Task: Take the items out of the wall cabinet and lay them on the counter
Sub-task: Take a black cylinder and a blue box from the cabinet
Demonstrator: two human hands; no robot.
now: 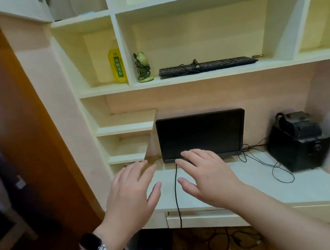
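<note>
Both hands hover above the counter (pixel 265 187) with nothing in them: the left hand (pixel 132 193) at about 7 o'clock in the view and the right hand (pixel 206 179) near 6 o'clock, each with fingers spread apart. The items to fetch sit up in the wall cabinet (pixel 105 90), all toward 12 o'clock: a yellow bottle (pixel 117 66) upright in the left compartment, a small green desk lamp (pixel 143 68) wrapped in its own cord just right of the divider, and a black keyboard (pixel 208 66) lying flat along the wide shelf. Judging from this, nothing is down yet. The bottle looks the easiest start, gripped round its body. The keyboard likely wants two hands, its cable gathered first. A monitor (pixel 201 134) and its cable (pixel 176 193) crowd the middle, so bare counter at 4 o'clock seems the safer landing spot.
</note>
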